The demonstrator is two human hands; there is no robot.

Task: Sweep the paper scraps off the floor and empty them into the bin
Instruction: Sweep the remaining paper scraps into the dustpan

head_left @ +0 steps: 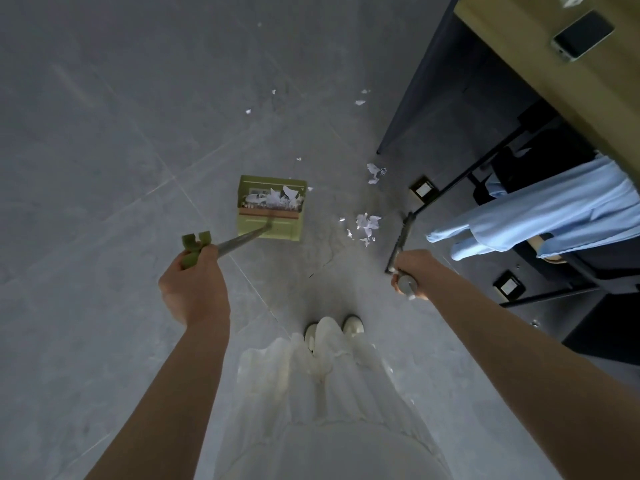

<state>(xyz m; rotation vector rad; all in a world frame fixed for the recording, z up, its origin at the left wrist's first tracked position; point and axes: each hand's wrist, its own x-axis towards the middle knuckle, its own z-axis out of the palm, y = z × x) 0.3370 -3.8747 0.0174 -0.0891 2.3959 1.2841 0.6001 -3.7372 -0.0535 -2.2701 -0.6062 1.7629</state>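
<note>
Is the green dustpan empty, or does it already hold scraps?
It holds scraps: white paper pieces are piled inside the dustpan, whose handle the left hand grips. More scraps lie on the floor beside it.

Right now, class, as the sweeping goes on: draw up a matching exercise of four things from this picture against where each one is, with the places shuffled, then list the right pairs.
Things
1. dustpan
2. phone
3. broom
4. loose paper scraps

Places
A. on the wooden desk
B. gripped by the right hand
C. on the floor between dustpan and broom
D. held by its handle in the left hand, paper inside

Pairs: 1-D, 2-A, 3-B, 4-C
</note>
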